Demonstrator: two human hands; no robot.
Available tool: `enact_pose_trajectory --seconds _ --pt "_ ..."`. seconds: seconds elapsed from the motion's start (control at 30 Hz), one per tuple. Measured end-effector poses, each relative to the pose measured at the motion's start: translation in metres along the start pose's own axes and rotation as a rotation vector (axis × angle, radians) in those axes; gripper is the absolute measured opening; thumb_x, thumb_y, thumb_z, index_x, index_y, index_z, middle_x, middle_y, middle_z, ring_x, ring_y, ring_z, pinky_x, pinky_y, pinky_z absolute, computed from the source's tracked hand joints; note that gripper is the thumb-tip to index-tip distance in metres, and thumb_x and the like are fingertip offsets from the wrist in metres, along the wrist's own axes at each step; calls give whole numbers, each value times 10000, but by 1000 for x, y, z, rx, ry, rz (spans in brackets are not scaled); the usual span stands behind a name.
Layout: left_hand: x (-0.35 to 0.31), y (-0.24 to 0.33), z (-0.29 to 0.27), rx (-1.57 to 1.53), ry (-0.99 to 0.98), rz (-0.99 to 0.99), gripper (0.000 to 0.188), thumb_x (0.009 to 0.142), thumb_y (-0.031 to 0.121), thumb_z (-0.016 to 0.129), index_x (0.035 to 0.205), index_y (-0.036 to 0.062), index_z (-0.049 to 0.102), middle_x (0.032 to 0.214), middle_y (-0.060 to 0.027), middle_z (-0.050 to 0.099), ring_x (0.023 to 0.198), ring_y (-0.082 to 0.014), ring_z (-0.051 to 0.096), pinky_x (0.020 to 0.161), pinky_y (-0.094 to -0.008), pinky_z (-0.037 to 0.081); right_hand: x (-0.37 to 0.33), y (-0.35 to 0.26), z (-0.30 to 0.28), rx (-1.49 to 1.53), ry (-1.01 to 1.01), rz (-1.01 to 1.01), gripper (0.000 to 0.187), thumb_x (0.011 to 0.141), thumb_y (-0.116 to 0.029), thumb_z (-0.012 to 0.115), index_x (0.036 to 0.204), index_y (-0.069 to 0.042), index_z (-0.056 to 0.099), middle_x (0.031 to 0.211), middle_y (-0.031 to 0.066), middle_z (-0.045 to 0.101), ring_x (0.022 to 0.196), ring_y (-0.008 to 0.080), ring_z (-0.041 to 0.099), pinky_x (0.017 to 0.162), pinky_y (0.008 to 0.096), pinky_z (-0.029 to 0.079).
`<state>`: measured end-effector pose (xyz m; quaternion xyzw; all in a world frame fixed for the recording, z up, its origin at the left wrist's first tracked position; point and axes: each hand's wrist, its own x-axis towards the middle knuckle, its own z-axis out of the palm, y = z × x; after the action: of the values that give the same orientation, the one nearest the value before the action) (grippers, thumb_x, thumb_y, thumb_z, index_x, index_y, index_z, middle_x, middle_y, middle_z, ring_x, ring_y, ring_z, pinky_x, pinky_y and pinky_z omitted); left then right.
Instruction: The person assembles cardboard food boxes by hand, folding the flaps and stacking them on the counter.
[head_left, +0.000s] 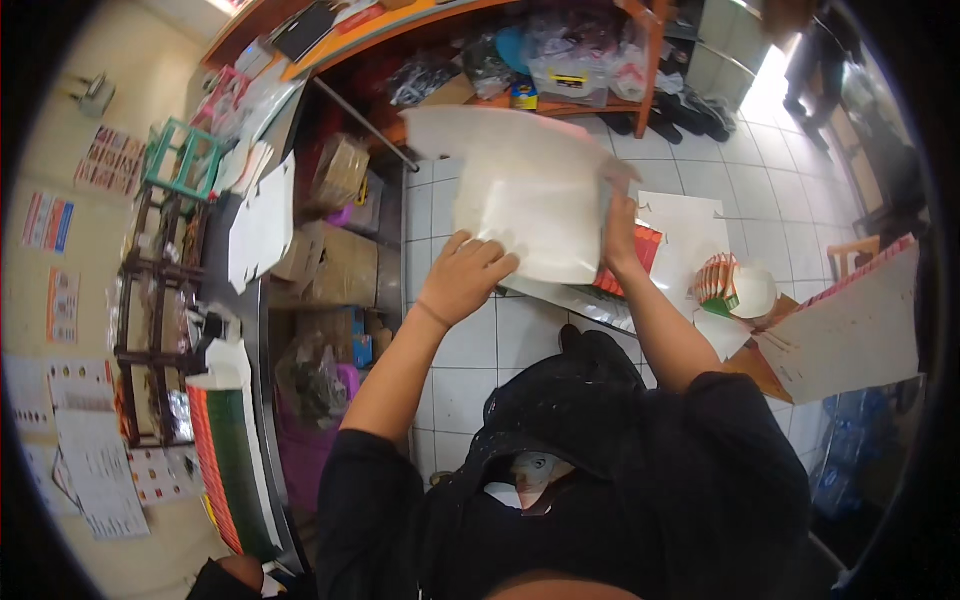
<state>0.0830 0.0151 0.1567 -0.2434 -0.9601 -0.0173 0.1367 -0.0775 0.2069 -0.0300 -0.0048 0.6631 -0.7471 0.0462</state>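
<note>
— Holding firm? The left hand [463, 275] lies half-curled on the lower left corner of the large white sheet [530, 195]; the right hand [620, 225] pinches its right edge shut.

— Yes, the sheet hangs above the tiled floor [470, 350], over more white sheets [685, 240] and an orange pack [635, 262].

— My worry: the left hand's loose hold may let it sag or crease.

— Folded cartons [722, 282] lie just right.
</note>
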Motion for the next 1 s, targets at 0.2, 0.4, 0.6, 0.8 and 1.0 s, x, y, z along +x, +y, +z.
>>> enact_pose_trajectory --seconds 0.2,0.4,0.6,0.8,1.0 --pt "41 -58 66 -260 -112 -17 111 759 124 523 853 97 472 765 -88 528 667 -300 547 594 -388 436 -15 -69 11 -518 -100 -175 449 656 -68 628 1073 -5 474 1003 175 538 935 299 532 816 342 421" --pt "48 -60 69 -26 -420 -4 94 776 114 488 853 93 438 793 -84 527 704 -294 571 609 -388 453 -13 -81 -2 -537 -123 -17 426 632 -52 621 1036 22 508 928 171 573 860 278 564 759 335 449" --pt "64 -37 65 -130 -446 42 248 735 198 542 945 74 493 826 -91 575 719 -282 587 634 -372 462 -21 -86 -4 -465 -224 51 478 616 -39 601 1079 22 498 924 170 579 861 269 566 750 333 449" --pt "127 8 95 -448 -178 -494 251 766 178 479 944 2 492 762 -198 597 703 -382 566 639 -455 454 -15 -71 1 -657 -237 -184 405 656 -74 566 1052 3 527 836 176 586 757 275 582 696 332 456" --pt "145 10 101 -420 -244 -579 207 757 151 448 852 -6 544 772 -233 586 721 -391 565 670 -459 456 -11 -88 11 -722 -15 -200 188 741 -153 528 780 9 617 711 201 583 695 359 570 637 389 454"
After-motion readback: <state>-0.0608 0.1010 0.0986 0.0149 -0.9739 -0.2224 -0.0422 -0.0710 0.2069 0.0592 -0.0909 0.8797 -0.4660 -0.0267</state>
